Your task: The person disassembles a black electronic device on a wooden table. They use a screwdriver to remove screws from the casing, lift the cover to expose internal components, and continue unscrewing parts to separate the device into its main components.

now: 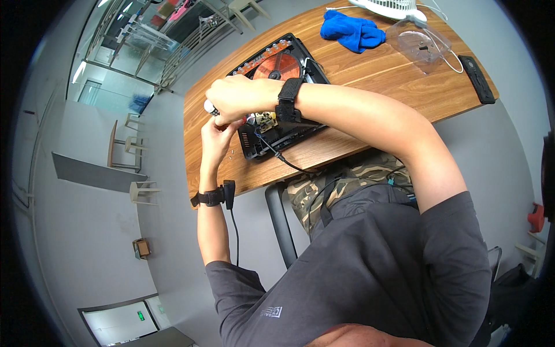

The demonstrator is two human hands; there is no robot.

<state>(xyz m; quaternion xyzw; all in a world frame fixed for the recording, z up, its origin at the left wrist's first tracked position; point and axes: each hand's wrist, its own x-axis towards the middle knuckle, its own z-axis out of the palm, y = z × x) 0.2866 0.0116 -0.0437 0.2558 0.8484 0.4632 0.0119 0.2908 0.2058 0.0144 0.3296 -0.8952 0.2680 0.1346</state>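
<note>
**Over an open induction cooker housing, the right hand meets the left hand**

Across the left part of the wooden bench, seen in the head view, lies the housing, and the right forearm crosses above it. The right fingers are curled around a white-ended piece, perhaps a tool handle; its lower end is hidden. The left fingers are pinched together beside a small red part at the housing's left edge; whether they grip it, I cannot tell.

For close work like this, steady left fingers, a light right grip and a forearm held clear of the parts below would serve best. Care around the black cable, which runs out over the near edge, would spare its blue wires a tug. Small loose bits, probably screws, lie near the left hand and could easily be swept off.

The housing contains a round copper coil, an orange strip with round pieces along its far side, and a circuit board. Farther right, a clear plastic tray shows a small dark piece, beside a blue cloth.
</note>
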